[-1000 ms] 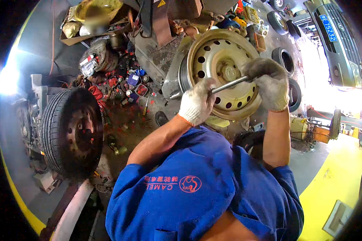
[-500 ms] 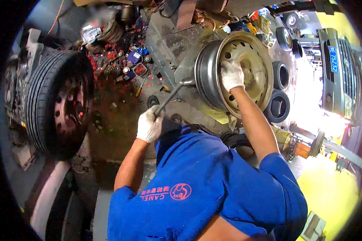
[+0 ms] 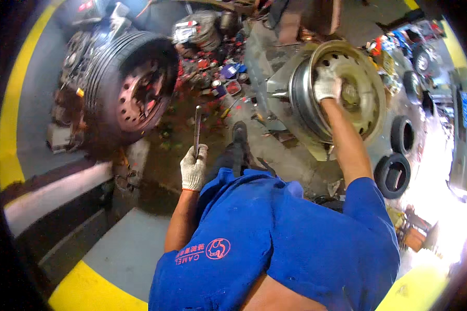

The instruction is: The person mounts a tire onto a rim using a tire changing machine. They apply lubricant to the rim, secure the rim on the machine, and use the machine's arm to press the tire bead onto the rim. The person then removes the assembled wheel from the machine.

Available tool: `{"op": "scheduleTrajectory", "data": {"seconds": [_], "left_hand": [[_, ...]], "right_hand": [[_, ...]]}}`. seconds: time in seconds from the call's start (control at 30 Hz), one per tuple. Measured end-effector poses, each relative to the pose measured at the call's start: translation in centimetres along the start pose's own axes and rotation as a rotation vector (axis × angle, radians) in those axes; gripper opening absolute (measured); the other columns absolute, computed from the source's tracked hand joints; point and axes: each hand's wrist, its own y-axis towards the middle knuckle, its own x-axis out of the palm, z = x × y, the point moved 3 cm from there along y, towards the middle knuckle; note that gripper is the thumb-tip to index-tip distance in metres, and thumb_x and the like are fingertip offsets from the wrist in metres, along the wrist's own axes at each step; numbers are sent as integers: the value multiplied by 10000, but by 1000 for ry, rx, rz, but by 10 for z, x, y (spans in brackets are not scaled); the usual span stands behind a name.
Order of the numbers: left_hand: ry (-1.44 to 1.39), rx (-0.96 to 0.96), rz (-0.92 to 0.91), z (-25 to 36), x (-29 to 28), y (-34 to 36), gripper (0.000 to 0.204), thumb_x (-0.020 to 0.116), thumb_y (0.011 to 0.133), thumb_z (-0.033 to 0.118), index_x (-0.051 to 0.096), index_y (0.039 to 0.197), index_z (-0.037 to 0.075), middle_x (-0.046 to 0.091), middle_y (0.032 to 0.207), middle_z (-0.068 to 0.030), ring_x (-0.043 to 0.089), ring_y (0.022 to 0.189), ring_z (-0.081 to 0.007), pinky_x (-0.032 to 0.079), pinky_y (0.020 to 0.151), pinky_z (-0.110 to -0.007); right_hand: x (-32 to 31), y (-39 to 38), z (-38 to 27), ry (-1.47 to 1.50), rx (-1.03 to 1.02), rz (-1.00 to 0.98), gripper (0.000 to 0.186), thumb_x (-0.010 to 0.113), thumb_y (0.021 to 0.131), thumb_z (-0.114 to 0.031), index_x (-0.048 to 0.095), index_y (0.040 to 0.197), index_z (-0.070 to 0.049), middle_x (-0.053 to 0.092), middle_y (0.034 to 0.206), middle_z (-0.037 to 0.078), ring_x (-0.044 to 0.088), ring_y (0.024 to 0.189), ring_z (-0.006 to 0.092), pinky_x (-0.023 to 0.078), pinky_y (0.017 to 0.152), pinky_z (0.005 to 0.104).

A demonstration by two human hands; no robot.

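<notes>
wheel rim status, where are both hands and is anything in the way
Left hand gripping metal bar, apart from wheel rim. Right hand at rim's face, grip unclear. Right forearm partly covering rim.

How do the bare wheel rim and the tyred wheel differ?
The bare wheel rim shows its silvery barrel; the tyred wheel wears a black tyre. The rim's face is pale yellowish, the tyred wheel's pinkish-brown. The right hand is at the rim; no hand touches the tyred wheel. Both have a ring of holes.

Grey floor point(image 3: 132, 243) (darkly stained mid-room), yellow bands point(image 3: 96, 287), white glare point(image 3: 430, 207) at right.
</notes>
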Motion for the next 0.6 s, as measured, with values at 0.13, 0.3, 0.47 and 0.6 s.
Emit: {"op": "scheduleTrajectory", "data": {"seconds": [0.13, 0.3, 0.47, 0.6], "left_hand": [[-22, -99, 121, -44, -43, -55, 234, 643, 1014, 268, 725, 1048, 51, 581, 727, 38, 507, 646, -63, 435, 585, -266], [-158, -194, 285, -58, -77, -105, 215, 644, 1019, 261, 702, 1037, 55, 536, 710, 44, 500, 603, -53, 416, 511, -236], [-17, -27, 363, -82, -104, -118, 203, 607, 1036, 200, 703, 1072, 25, 641, 834, -19, 543, 700, -70, 463, 648, -252], [-171, -231, 371, -108, -124, -119, 217, 611, 1031, 200, 706, 1076, 10, 674, 876, -27, 579, 750, -81, 472, 680, -256]], "right_hand": [[7, -3, 2, -8, -127, 202, 351, 484, 909, -179, 675, 1203, -168, 681, 1220, 96, 627, 1155, 267, 501, 991, 417], [7, -4, 9, 147, -117, 330, 274, 544, 878, -210, 719, 1079, -147, 714, 1133, 95, 661, 1067, 311, 530, 926, 436], [-29, 19, 10, 315, 22, -123, 507, 528, 967, -474, 592, 1380, -186, 558, 1440, 136, 547, 1301, 341, 445, 1090, 454], [-89, 2, -61, -188, -159, -81, 592, 570, 941, -484, 497, 1485, -263, 358, 1606, 159, 457, 1392, 385, 399, 1128, 534]]}}
